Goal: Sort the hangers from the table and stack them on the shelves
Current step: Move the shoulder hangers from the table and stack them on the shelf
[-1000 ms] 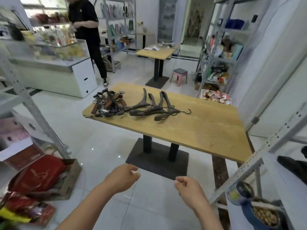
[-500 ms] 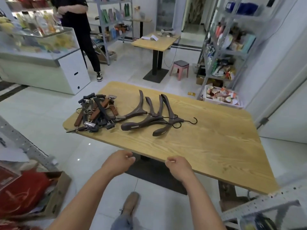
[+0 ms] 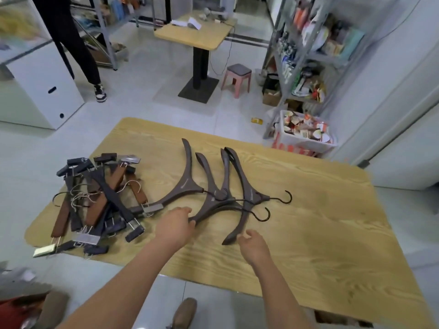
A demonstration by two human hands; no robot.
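Dark coat hangers (image 3: 187,188) lie fanned on the bench (image 3: 320,233) beside a heap of clip hangers (image 3: 102,203). The left grip (image 3: 177,225) covers one hanger's tip — clasped or not, I cannot tell; the right grip (image 3: 253,245) is loose and empty, just beside another tip.

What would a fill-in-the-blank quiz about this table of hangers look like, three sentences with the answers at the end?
1. The clip hangers are piled at the wooden table's ____ end.
2. The stool beside the far table is ____.
3. The coat hangers lie with their hooks pointing ____.
Missing words: left; pink; right.
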